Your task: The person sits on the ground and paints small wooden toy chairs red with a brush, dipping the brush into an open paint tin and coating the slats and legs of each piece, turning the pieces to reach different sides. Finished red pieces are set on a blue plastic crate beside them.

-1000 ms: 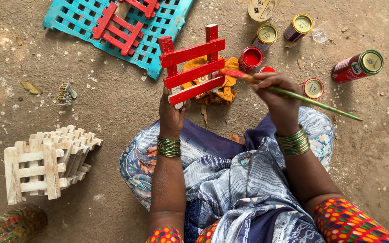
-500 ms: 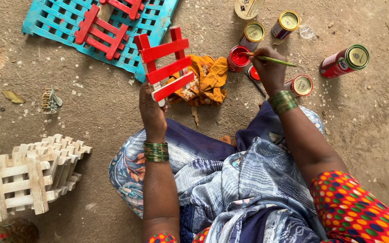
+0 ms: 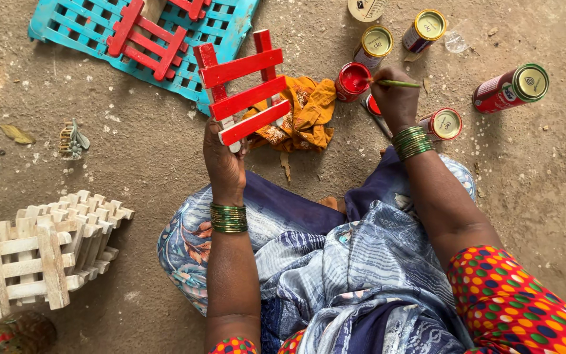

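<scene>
Glossy red wood rack (image 3: 247,88) (wet-looking), bare matt wood racks (image 3: 40,252), metal tins (image 3: 376,40)

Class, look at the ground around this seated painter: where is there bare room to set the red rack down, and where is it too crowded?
Bare ground lies between the unpainted wooden racks and the left hand, below the blue grid. More lies right of the lying red can. It is crowded around the right hand: open red paint tin, upright cans, orange cloth.

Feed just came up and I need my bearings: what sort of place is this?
Probably an informal craft-painting spot on bare ground, perhaps outdoors. The person sits on the dirt floor; an open tin of red paint stands among closed paint tins, and unpainted wooden slat frames are stacked nearby.
</scene>
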`<control>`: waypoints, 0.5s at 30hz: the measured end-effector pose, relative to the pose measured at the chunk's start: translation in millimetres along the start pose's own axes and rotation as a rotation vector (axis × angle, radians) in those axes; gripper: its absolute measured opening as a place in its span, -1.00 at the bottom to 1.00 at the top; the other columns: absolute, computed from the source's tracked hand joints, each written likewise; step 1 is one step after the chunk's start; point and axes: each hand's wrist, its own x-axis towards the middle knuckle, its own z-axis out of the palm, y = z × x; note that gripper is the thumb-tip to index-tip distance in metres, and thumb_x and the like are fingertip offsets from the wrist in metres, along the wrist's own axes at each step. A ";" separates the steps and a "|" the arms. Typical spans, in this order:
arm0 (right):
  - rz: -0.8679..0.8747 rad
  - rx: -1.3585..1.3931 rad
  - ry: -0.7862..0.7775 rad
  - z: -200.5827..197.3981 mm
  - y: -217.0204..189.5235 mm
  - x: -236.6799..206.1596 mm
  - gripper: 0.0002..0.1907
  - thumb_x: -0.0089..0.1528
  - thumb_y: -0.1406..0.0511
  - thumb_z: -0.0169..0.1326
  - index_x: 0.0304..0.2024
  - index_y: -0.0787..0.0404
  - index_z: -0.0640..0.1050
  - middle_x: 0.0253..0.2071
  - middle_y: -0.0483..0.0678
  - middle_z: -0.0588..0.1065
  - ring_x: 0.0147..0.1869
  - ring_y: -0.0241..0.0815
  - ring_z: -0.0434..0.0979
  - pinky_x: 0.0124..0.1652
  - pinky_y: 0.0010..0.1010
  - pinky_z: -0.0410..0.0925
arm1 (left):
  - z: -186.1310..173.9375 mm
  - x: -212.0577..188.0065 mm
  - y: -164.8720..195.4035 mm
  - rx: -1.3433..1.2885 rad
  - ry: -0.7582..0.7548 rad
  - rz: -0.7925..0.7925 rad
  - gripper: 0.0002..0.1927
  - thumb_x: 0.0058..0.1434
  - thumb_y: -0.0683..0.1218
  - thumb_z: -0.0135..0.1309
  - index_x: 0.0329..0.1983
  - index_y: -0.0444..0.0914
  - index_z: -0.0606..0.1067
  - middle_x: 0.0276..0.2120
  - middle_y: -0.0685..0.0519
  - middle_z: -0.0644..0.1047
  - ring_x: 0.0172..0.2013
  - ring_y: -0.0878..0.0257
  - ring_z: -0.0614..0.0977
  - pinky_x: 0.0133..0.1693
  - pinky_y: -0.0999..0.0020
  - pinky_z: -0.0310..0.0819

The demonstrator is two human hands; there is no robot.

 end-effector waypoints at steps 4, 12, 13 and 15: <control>-0.009 -0.058 0.049 -12.8 -10.6 6.0 -0.86 0.23 0.48 0.30 -0.28 0.25 0.57 -0.31 0.01 0.57 -0.30 -0.20 0.59 -0.34 -0.43 0.46 | -3.6 0.3 -3.1 -0.061 -0.039 0.010 -0.39 0.34 0.32 0.11 0.17 -0.24 0.45 -0.19 0.07 0.57 -0.41 0.40 0.52 -0.46 0.51 0.33; 0.264 0.919 0.294 -67.0 -102.2 -15.6 -0.83 0.35 0.57 0.19 -0.10 0.32 0.47 -0.13 0.09 0.59 -0.11 -0.15 0.66 -0.09 -0.38 0.59 | -17.8 -1.0 -18.5 -0.088 -0.062 -0.016 -0.43 0.33 0.28 0.17 0.13 -0.25 0.47 -0.15 0.02 0.60 -0.35 0.36 0.56 -0.41 0.47 0.39; 0.256 0.979 0.264 -68.7 -117.9 -22.5 -0.82 0.35 0.57 0.18 -0.10 0.31 0.47 -0.09 0.10 0.58 -0.09 -0.15 0.66 -0.05 -0.36 0.60 | -18.8 -1.1 -20.4 -0.086 -0.054 -0.028 -0.42 0.33 0.27 0.17 0.14 -0.25 0.47 -0.17 0.03 0.60 -0.36 0.36 0.57 -0.42 0.47 0.40; 0.253 1.065 0.197 -66.9 -146.1 -32.9 -0.81 0.33 0.58 0.17 -0.10 0.29 0.46 -0.04 0.12 0.58 -0.04 -0.14 0.67 -0.01 -0.35 0.60 | -20.0 -1.4 -23.4 -0.083 -0.059 -0.042 -0.42 0.34 0.27 0.17 0.14 -0.26 0.48 -0.20 0.04 0.60 -0.38 0.36 0.56 -0.42 0.48 0.40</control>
